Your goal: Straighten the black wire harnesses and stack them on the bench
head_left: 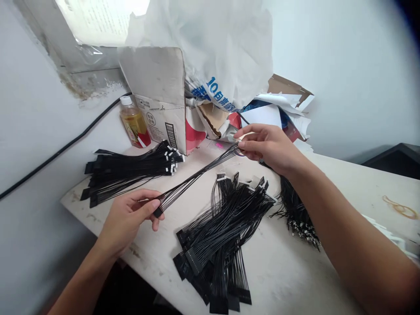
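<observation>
A black wire harness [197, 173] stretches at a slant above the table between my two hands. My left hand [136, 214] pinches its black connector between thumb and fingers. At the other end, my right hand [262, 144] is closed on the wires, and its fingers hide most of that tip. Below lies a heap of similar harnesses [226, 227], with black connectors toward me and white ones at the far side. Another stack of harnesses [127, 170] rests to the left, its white ends pointing right.
Behind stand a bottle of yellow liquid [134, 120], a cardboard box [160, 100] and a white plastic bag [226, 48]. Loose black wires [297, 205] lie partly behind my right forearm. A rubber band [400, 206] sits at the right. A black cable [65, 146] runs along the left wall.
</observation>
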`<state>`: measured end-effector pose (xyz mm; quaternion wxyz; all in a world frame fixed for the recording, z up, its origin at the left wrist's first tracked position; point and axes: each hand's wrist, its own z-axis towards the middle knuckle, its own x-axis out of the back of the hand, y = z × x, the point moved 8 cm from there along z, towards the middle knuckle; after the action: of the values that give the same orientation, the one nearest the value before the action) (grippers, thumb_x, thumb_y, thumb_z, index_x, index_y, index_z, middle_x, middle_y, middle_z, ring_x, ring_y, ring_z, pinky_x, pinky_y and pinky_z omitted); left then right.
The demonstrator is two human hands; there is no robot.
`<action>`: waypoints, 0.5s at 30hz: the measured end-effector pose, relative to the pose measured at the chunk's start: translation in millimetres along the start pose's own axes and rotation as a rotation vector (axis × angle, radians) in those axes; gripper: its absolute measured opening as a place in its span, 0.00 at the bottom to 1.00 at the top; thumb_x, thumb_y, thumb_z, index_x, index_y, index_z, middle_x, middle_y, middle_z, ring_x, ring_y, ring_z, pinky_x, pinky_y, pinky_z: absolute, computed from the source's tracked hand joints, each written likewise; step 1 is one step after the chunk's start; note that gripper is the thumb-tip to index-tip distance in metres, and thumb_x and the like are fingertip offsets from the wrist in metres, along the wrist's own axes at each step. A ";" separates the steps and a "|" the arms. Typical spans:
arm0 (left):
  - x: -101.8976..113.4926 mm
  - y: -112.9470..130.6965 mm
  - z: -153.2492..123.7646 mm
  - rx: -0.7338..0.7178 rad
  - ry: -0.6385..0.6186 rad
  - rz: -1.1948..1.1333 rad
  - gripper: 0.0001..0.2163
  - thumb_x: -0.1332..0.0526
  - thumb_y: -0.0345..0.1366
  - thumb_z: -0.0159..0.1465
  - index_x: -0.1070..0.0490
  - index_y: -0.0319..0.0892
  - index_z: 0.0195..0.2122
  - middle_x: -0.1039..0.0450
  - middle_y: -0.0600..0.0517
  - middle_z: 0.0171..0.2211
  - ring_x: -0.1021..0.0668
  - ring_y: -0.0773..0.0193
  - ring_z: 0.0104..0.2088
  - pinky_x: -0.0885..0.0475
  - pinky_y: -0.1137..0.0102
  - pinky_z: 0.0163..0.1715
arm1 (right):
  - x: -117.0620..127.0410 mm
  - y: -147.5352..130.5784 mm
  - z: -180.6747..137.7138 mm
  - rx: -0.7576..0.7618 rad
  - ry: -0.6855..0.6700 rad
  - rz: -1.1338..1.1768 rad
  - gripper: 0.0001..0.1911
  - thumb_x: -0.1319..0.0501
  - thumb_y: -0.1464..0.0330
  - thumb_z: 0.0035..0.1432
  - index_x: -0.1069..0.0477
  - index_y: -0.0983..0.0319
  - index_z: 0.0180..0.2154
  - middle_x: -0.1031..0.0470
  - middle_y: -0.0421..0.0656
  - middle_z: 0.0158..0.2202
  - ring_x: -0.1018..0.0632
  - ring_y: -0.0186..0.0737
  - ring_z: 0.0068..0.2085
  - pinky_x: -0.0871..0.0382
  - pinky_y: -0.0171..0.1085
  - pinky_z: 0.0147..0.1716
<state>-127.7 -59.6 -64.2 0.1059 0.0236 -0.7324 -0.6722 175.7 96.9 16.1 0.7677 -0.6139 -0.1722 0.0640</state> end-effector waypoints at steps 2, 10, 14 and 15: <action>-1.1 -3.1 -1.3 0.009 0.007 -0.026 0.15 0.26 0.44 0.58 0.21 0.41 0.40 0.18 0.49 0.27 0.20 0.61 0.21 0.23 0.66 0.27 | 2.1 0.9 -0.1 -0.005 0.006 0.006 0.09 0.28 0.71 0.52 0.24 0.63 0.36 0.30 0.38 0.21 0.34 0.28 0.20 0.45 0.33 0.19; 2.9 -0.1 2.6 -0.036 0.107 -0.317 0.13 0.20 0.42 0.48 0.15 0.42 0.32 0.17 0.50 0.32 0.16 0.60 0.32 0.18 0.69 0.38 | 8.7 4.0 1.2 -0.030 0.040 0.057 0.06 0.29 0.72 0.49 0.22 0.64 0.33 0.31 0.38 0.20 0.35 0.27 0.20 0.47 0.32 0.18; 11.7 -1.2 4.0 -0.098 0.175 -0.293 0.11 0.19 0.40 0.45 0.15 0.44 0.27 0.16 0.50 0.39 0.17 0.62 0.41 0.22 0.74 0.44 | 8.4 3.0 -1.0 -0.023 0.011 0.043 0.07 0.28 0.71 0.48 0.22 0.64 0.32 0.32 0.37 0.20 0.35 0.27 0.20 0.48 0.33 0.18; 13.9 -1.8 3.7 -0.107 0.200 -0.255 0.12 0.19 0.38 0.44 0.15 0.44 0.28 0.16 0.50 0.40 0.18 0.62 0.44 0.23 0.75 0.45 | 8.1 2.1 -2.1 -0.021 0.001 0.038 0.07 0.28 0.71 0.48 0.23 0.63 0.31 0.32 0.37 0.20 0.35 0.27 0.20 0.48 0.33 0.18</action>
<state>-142.1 -58.6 -64.5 0.0932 0.1772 -0.6725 -0.7125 184.2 98.0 15.2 0.7599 -0.6252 -0.1606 0.0765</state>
